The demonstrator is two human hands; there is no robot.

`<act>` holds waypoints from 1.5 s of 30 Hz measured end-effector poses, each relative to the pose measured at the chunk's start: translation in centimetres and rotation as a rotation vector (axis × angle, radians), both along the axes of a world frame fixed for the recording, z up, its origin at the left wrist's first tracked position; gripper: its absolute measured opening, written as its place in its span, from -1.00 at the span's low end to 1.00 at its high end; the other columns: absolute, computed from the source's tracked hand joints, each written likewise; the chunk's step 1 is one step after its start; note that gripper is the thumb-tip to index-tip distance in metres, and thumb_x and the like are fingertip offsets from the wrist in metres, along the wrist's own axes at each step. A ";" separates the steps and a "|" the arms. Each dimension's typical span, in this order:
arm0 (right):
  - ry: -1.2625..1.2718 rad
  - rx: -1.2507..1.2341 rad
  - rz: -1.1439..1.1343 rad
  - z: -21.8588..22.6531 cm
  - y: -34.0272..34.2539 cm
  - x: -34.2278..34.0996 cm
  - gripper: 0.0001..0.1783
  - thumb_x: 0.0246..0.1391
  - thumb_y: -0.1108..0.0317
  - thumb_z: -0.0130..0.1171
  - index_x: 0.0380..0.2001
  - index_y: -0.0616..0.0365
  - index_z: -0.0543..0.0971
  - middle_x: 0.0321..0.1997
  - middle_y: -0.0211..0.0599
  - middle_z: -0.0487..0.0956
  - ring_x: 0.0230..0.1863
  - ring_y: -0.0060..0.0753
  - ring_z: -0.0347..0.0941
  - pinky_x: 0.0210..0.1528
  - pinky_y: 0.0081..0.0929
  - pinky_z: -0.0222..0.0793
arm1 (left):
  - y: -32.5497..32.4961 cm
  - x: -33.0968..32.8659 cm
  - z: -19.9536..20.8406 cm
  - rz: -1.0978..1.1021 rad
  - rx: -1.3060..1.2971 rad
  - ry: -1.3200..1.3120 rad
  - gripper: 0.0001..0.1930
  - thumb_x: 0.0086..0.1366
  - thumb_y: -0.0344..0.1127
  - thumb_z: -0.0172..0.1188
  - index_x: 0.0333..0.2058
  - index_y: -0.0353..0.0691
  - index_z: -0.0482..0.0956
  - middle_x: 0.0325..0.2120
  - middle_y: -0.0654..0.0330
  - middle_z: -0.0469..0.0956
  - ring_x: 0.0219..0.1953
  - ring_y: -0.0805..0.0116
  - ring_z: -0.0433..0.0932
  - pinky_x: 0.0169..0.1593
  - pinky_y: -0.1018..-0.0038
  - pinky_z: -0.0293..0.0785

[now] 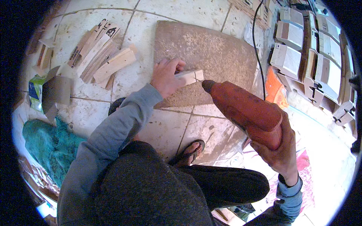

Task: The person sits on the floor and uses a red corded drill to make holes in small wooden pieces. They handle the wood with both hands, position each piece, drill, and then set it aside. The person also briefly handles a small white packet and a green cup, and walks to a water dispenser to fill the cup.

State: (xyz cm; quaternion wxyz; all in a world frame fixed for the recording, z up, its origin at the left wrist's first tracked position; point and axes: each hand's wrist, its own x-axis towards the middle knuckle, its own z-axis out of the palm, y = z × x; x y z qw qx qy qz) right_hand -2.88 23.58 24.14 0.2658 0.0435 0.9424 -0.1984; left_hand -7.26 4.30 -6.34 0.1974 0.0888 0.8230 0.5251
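Note:
My left hand (168, 77) is closed around a short pale wooden block (192, 76), held over a worn brown board (222, 49) on the floor. A thin dark line crosses the block near its free end. My right hand (277, 150) grips a red power drill (245, 105) by its handle. The dark nose of the drill points at the end of the block and is very close to it. Whether a bit sits in the nose and touches the wood, I cannot make out.
Several wooden strips (100, 54) lie on the tiles at the far left. An open carton (47, 92) and a teal cloth (52, 147) are at the left. A black cord (256, 49) runs down near the drill. Rows of assembled wooden pieces (290, 60) stand at the right beside an orange bag (275, 88).

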 end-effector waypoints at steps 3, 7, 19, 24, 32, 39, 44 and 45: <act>-0.011 0.030 -0.022 -0.1 -0.3 -0.1 -0.15 -0.33 0.33 0.42 0.10 0.19 0.27 -0.06 0.00 0.51 -0.02 -0.04 0.48 0.01 -0.28 0.40 | -0.2 -0.2 0.2 -0.024 -0.014 -0.021 -0.53 -0.11 -0.23 0.24 -0.15 -0.12 0.43 -0.30 0.23 0.53 -0.15 0.20 0.38 -0.02 0.25 0.20; -0.006 0.021 0.081 0.0 -1.4 -0.5 -0.15 -0.33 0.34 0.42 0.11 0.17 0.26 -0.03 -0.02 0.50 0.00 -0.04 0.47 0.02 -0.27 0.38 | -0.1 0.5 1.0 -0.151 -0.242 0.205 -0.53 -0.08 -0.17 0.25 -0.14 -0.15 0.42 -0.19 0.18 0.47 -0.09 0.21 0.34 -0.02 0.25 0.19; -0.174 -0.029 0.031 0.2 -4.7 -3.3 -0.22 -0.33 0.37 0.36 0.08 0.17 0.32 -0.05 -0.08 0.53 0.00 -0.16 0.48 0.06 -0.31 0.35 | 1.2 2.2 0.3 -0.242 -0.601 0.646 -0.77 0.13 -0.23 0.01 -0.26 -0.18 0.42 -0.30 0.21 0.35 -0.14 0.30 0.31 -0.14 0.33 0.21; -0.139 -0.022 0.024 0.0 -4.5 -3.9 -0.25 -0.31 0.36 0.34 0.06 0.18 0.33 -0.08 -0.10 0.55 -0.04 -0.20 0.51 0.05 -0.32 0.35 | 1.4 2.4 0.1 -0.255 -0.574 0.618 -0.78 0.13 -0.26 -0.02 -0.26 -0.19 0.43 -0.30 0.20 0.36 -0.15 0.31 0.32 -0.16 0.36 0.21; -0.162 -0.003 0.101 -1.0 -5.2 -3.3 -0.21 -0.35 0.43 0.37 0.08 0.19 0.33 -0.02 -0.08 0.51 -0.02 -0.24 0.49 0.06 -0.35 0.36 | 1.3 2.3 0.5 -0.284 -0.661 0.664 -0.75 0.14 -0.27 -0.03 -0.21 -0.21 0.43 -0.27 0.19 0.38 -0.13 0.31 0.32 -0.16 0.38 0.22; -0.164 -0.010 0.097 -2.1 -4.6 -3.7 -0.21 -0.33 0.40 0.37 0.09 0.19 0.33 -0.03 -0.07 0.52 -0.02 -0.20 0.49 0.05 -0.35 0.37 | 1.3 2.5 0.5 -0.318 -0.589 0.574 -0.72 0.16 -0.26 -0.03 -0.17 -0.22 0.41 -0.18 0.17 0.39 -0.07 0.29 0.32 -0.09 0.37 0.23; -0.117 -0.018 0.169 -2.9 -3.9 -3.6 -0.20 -0.31 0.36 0.37 0.11 0.16 0.31 -0.04 -0.10 0.52 -0.01 -0.18 0.49 0.05 -0.33 0.36 | 1.2 2.4 0.5 -0.296 -0.593 0.629 -0.73 0.15 -0.24 -0.02 -0.19 -0.22 0.41 -0.21 0.17 0.39 -0.05 0.28 0.32 -0.09 0.35 0.23; -0.129 -0.021 0.153 -3.0 -3.8 -3.6 -0.19 -0.31 0.36 0.37 0.11 0.15 0.30 -0.04 -0.10 0.52 -0.01 -0.18 0.49 0.05 -0.33 0.36 | 1.1 2.4 0.4 -0.276 -0.595 0.647 -0.73 0.15 -0.24 -0.02 -0.20 -0.22 0.41 -0.22 0.17 0.39 -0.06 0.28 0.32 -0.09 0.35 0.23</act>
